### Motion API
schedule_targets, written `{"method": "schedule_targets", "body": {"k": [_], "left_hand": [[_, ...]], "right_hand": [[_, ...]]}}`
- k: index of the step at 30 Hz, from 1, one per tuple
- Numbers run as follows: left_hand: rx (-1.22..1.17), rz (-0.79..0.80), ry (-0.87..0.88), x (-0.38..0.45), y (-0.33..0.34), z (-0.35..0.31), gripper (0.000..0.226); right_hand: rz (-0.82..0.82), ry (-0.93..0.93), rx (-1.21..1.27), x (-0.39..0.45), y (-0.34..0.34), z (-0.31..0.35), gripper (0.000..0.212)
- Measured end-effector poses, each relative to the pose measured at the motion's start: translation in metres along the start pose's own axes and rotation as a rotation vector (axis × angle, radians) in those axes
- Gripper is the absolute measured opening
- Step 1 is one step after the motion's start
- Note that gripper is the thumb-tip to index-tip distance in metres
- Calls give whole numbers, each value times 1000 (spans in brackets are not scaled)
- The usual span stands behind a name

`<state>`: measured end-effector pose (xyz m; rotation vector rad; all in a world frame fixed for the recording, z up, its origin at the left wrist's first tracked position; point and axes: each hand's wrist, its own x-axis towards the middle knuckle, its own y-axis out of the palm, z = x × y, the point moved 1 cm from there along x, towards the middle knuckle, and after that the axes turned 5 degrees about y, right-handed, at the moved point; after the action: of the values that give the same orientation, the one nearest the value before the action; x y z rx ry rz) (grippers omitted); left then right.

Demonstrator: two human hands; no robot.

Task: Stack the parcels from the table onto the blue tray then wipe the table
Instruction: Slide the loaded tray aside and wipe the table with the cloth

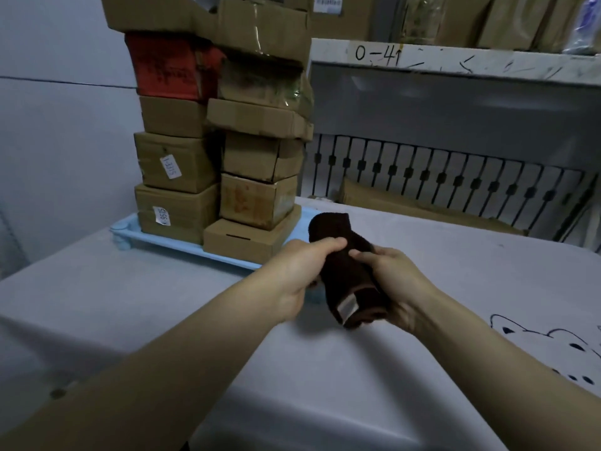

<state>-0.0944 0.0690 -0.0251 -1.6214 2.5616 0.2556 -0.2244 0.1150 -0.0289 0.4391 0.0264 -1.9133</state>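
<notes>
Several cardboard parcels [177,161] and one red parcel [169,68] stand in two tall stacks on the blue tray [169,244] at the table's far left. A dark brown cloth [344,258] with a shiny label is held above the table [325,369], just right of the tray. My left hand [296,275] grips the cloth's left side, thumb over the top. My right hand [396,281] grips its right side from below. The tray's near right corner is hidden behind my left hand.
The table wears a pale grey sheet with a cat drawing [553,346] at the right. Behind it runs a white railing [455,180] under a shelf marked "0-4" [377,55]. A flat cardboard piece [390,200] lies behind the table's far edge.
</notes>
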Motion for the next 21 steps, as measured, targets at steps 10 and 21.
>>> {"method": "schedule_targets", "body": {"k": [10,21], "left_hand": [[927,-138,608,20,-48,25,52],[1488,-11,586,42,-28,41,32]], "right_hand": [[-232,-100,-453,109,37,14,15],[-225,-213,-900,130,18,-14,24]]}}
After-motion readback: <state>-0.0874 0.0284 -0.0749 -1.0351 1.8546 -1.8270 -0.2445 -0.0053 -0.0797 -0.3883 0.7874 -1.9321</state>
